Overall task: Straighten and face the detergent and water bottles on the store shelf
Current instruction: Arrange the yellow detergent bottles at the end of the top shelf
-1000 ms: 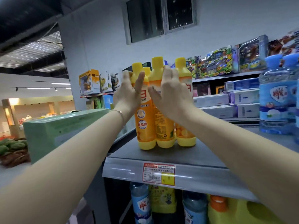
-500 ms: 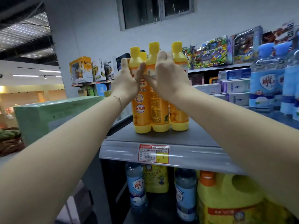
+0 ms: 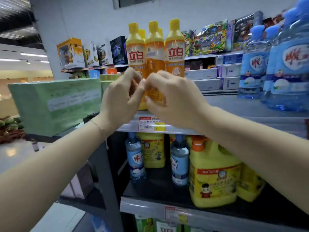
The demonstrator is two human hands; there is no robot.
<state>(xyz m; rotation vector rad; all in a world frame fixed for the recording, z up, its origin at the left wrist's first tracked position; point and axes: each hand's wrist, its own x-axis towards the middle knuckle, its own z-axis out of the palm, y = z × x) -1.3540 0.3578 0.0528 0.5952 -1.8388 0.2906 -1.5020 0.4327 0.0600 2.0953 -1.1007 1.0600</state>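
Observation:
Three orange detergent bottles with yellow caps stand upright in a tight front row on the grey top shelf (image 3: 225, 104), with more caps showing behind them. The left bottle (image 3: 135, 54) and right bottle (image 3: 174, 52) show their red-lettered labels; the middle bottle (image 3: 154, 52) shows a plainer side. My left hand (image 3: 120, 97) and right hand (image 3: 173, 99) hang in front of the bottles' lower halves, nearer to me than the shelf. Their fingers are loosely curled and hold nothing. Large blue water bottles (image 3: 254, 64) stand at the right of the same shelf.
A green carton (image 3: 55, 104) sits left of the shelf. On the shelf below stand two small water bottles (image 3: 135, 161) (image 3: 179, 163) and yellow detergent jugs (image 3: 212, 178). A red price tag (image 3: 152, 125) is on the shelf edge. Toy boxes line the far shelves.
Both hands have let go of the detergent bottles' necks, dropped lower and pulled back toward me. The view has tilted down and now takes in the lower shelf.

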